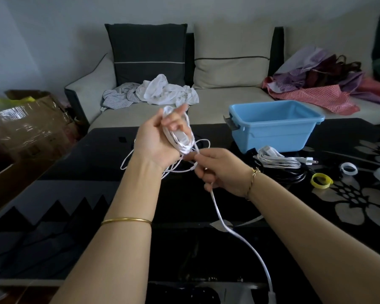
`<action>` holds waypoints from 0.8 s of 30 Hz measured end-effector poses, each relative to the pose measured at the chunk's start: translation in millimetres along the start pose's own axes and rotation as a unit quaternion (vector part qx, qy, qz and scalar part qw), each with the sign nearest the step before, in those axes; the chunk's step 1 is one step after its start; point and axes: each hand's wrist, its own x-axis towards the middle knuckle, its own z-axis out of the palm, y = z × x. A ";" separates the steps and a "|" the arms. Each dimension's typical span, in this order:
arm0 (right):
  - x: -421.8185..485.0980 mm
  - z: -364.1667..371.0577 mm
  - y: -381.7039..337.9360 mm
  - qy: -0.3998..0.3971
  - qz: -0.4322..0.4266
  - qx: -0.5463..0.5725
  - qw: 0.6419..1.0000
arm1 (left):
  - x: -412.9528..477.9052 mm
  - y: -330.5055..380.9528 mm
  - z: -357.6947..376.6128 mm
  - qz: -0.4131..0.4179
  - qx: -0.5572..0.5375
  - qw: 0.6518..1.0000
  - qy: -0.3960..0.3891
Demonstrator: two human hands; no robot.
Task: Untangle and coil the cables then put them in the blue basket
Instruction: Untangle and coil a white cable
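Cable (220, 217): light, limp; grip close to coil (185, 141). Left hand (154, 139) fingers (173, 121) curl round coil, right hand (219, 172) pinches cable. Basket (272, 134) at 2 o'clock.

The basket (272, 137) is light blue, with a dark grey latch (233, 123) at its left end. Left of it the cable (184, 137) is white. Just in front of the basket a second cable (276, 160) is also white and lies by a black cable (294, 176). To the basket's front right are a yellow ring (321, 180) and a white ring (348, 168). The bench (184, 216) is glossy black, with grey flowers right of the basket and a grey zigzag far to its left. Behind the basket the sofa (228, 99) is beige with dark trim. It carries a dark grey cushion (148, 55) with a pale stripe, a white cloth (167, 91) and a red-and-white checked cloth (312, 95).
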 end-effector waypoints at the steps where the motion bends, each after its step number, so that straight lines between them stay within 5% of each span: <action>1: -0.3 3.0 2.2 -0.017 0.018 0.024 0.999 | 0.4 2.7 1.3 0.039 -0.007 0.999 0.009; 5: -4.5 13.3 2.6 -0.039 0.038 -0.013 0.998 | 3.1 10.0 -1.1 0.165 0.049 0.984 0.046; 10: -13.9 20.8 -18.4 -0.031 -0.019 -0.169 0.985 | 10.3 6.8 -10.1 0.207 0.206 0.946 0.143; 14: -24.5 21.6 -37.9 -0.070 -0.033 -0.191 0.979 | 8.8 -5.2 -15.0 0.239 0.507 0.812 0.162; 18: -26.2 5.9 -50.9 0.010 -0.057 -0.160 0.985 | 3.2 -15.3 -14.5 0.148 0.642 0.741 0.128; 21: -23.0 -13.5 -51.8 0.106 -0.089 -0.204 0.969 | -1.9 -17.1 -7.2 0.082 0.653 0.747 0.090; 24: -18.2 -25.5 -50.0 0.207 -0.145 -0.290 0.923 | -3.6 -20.9 -1.9 -0.019 0.570 0.820 0.041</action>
